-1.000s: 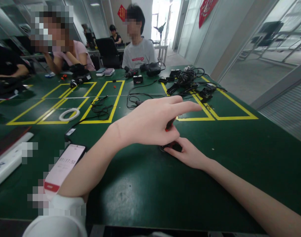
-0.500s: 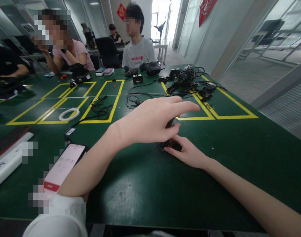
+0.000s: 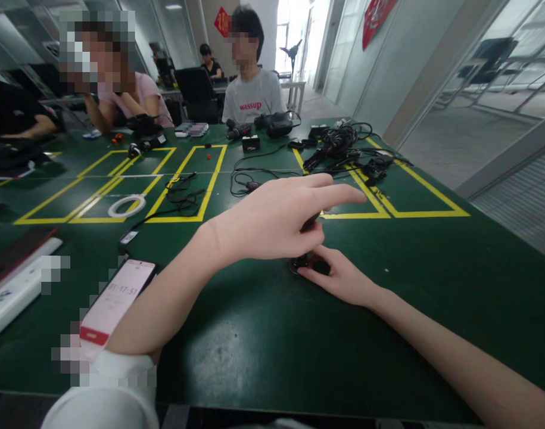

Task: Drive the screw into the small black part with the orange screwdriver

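My left hand (image 3: 272, 217) reaches across the middle of the view, palm down. Its thumb and curled fingers close around the upper part of a small dark object (image 3: 311, 223), while a finger stretches out to the right. Below, my right hand (image 3: 343, 277) rests on the green table (image 3: 272, 351), its thumb and fingers pinching the object's low, round-looking base (image 3: 294, 266). Most of the object is hidden behind my hands, so its kind cannot be made out. A phone (image 3: 120, 292) with a lit timer screen lies partly under my left forearm.
A white power strip (image 3: 19, 298) lies at the left, and a white tape ring (image 3: 127, 206) sits beyond the phone. Black cables (image 3: 339, 146) pile up at the back right. Yellow tape (image 3: 428, 213) marks the tabletop. People, one in a grey shirt (image 3: 254, 95), sit across the table.
The whole view has shifted very slightly. Both hands keep nearly the same pose around the dark object; the left thumb and fingers differ only minutely.
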A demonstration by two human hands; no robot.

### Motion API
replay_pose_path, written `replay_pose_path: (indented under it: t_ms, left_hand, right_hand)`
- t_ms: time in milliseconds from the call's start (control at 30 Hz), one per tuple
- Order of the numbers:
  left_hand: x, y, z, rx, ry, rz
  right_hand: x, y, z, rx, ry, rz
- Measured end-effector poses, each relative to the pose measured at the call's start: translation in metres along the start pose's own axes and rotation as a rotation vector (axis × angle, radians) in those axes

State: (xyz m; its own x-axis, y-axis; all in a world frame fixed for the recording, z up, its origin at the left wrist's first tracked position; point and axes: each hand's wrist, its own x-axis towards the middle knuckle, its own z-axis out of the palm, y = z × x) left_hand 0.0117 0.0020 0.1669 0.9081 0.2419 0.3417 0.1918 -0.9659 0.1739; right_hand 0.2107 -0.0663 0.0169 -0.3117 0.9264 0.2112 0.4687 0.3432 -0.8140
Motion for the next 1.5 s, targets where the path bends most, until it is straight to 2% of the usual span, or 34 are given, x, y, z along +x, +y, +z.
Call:
replay_pose_path:
  t_ms: [533, 667, 733, 767, 900, 933, 1000, 1100, 1200, 1267, 1367, 1433, 1500]
  left_hand:
    - [0.002, -0.012, 0.003, -0.01, 0.077, -0.003]
    - [0.002, -0.019, -0.003, 0.005, 0.086, -0.134]
    - [0.001, -0.026, -0.005, 0.059, -0.003, -0.26]
    - [0.001, -0.029, -0.004, 0.088, -0.087, -0.316]
    - [0.005, -0.039, 0.015, 0.082, -0.613, -0.407]
    - [0.007, -0.04, 0.023, 0.066, -0.701, -0.412]
    - [0.011, -0.042, 0.04, 0.062, -0.751, -0.415]
    - [0.016, -0.042, 0.058, 0.092, -0.767, -0.424]
    - [0.016, -0.041, 0.059, 0.105, -0.755, -0.405]
    - [0.015, -0.04, 0.051, 0.09, -0.695, -0.373]
    - [0.013, -0.034, 0.038, -0.071, -0.509, -0.243]
    - [0.014, -0.029, 0.035, -0.147, -0.458, -0.17]
    - [0.015, -0.023, 0.036, -0.108, -0.429, -0.127]
  right_hand:
    - [0.0, 0.0, 0.0, 0.041, -0.025, 0.068]
    - [0.0, 0.004, -0.005, 0.241, -0.056, 0.151]
    - [0.001, 0.006, -0.011, 0.4, -0.124, 0.207]
    - [0.001, 0.007, -0.015, 0.474, -0.161, 0.226]
    - [0.0, 0.009, -0.022, 0.681, -0.2, 0.238]
    - [-0.001, 0.009, -0.022, 0.717, -0.198, 0.246]
    - [-0.002, 0.01, -0.023, 0.764, -0.205, 0.273]
    - [-0.003, 0.013, -0.024, 0.784, -0.219, 0.302]
    - [-0.002, 0.013, -0.028, 0.742, -0.201, 0.347]
    - [0.0, 0.012, -0.03, 0.714, -0.172, 0.398]
    - [0.001, 0.01, -0.031, 0.729, -0.147, 0.466]
    - [0.001, 0.01, -0.031, 0.755, -0.148, 0.501]
    - [0.001, 0.01, -0.03, 0.774, -0.157, 0.516]
